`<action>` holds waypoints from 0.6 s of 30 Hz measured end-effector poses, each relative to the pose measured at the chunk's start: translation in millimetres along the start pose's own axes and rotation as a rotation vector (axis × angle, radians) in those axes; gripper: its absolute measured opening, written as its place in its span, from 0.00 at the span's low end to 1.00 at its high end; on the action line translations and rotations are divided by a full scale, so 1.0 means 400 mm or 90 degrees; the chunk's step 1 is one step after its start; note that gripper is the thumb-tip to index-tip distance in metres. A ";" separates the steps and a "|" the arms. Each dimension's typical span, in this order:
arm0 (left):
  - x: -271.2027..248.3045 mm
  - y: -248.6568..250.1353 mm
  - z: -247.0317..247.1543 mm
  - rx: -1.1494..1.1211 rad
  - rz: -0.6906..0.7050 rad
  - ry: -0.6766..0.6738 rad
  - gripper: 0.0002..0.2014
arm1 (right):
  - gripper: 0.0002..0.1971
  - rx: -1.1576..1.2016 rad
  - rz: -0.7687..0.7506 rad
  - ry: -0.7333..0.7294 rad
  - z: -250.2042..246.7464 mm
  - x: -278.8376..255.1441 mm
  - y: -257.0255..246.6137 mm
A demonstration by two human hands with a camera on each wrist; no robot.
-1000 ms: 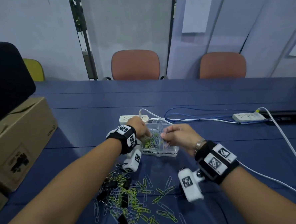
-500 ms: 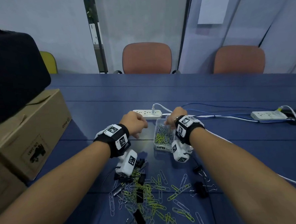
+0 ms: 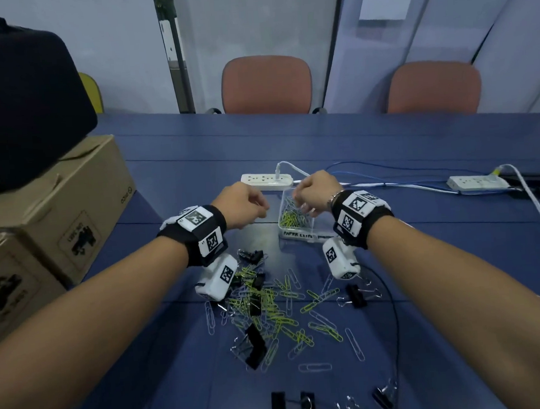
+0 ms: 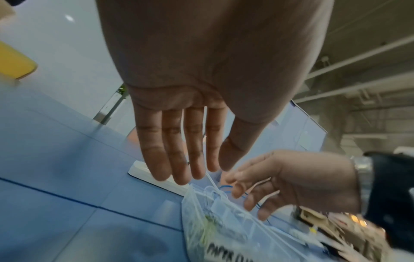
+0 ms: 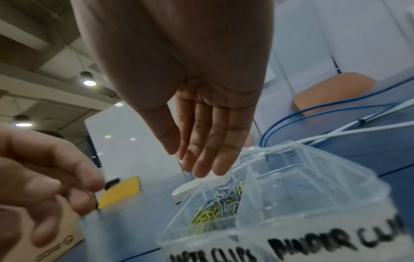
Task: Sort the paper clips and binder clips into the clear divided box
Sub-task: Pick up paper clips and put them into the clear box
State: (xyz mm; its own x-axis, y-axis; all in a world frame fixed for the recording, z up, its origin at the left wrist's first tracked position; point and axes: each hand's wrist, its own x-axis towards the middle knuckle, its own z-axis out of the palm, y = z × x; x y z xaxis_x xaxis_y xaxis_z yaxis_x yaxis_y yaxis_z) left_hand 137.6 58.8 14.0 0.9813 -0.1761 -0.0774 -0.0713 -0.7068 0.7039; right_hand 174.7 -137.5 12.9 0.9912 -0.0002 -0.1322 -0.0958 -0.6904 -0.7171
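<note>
The clear divided box stands mid-table, its hand-written labels reading paper clips and binder clips. Yellow-green and silver paper clips lie in its left compartment. My right hand hangs over that compartment with its fingers straight and empty. To the left of the box, apart from it, my left hand hovers with straight, empty fingers. Nearer to me, loose paper clips and black binder clips are strewn on the blue table.
Cardboard boxes with a black bag on top stand at the left. A white power strip lies just behind the clear box, a second strip and cables at the right. More binder clips lie near the front edge.
A second ago both hands met at the box and the right one pinched a clip. Since then the left hand has drawn away leftward, and the right hand's fingers have straightened over the paper clip compartment.
</note>
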 end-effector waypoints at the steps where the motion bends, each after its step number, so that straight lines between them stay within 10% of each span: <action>1: -0.018 0.002 0.006 0.039 0.016 -0.012 0.04 | 0.09 -0.004 -0.016 -0.014 -0.003 -0.028 0.002; 18: -0.272 0.044 0.253 0.325 0.213 -0.295 0.25 | 0.13 -0.375 -0.120 -0.160 -0.061 -0.385 0.299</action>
State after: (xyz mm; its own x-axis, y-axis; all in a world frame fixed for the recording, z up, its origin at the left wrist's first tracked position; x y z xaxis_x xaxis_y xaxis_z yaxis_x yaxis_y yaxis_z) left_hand 11.5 -4.0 -36.7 0.7263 -0.6256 -0.2848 -0.5351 -0.7747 0.3371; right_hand 12.9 -237.8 -36.0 0.9278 0.2793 -0.2475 0.2141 -0.9416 -0.2598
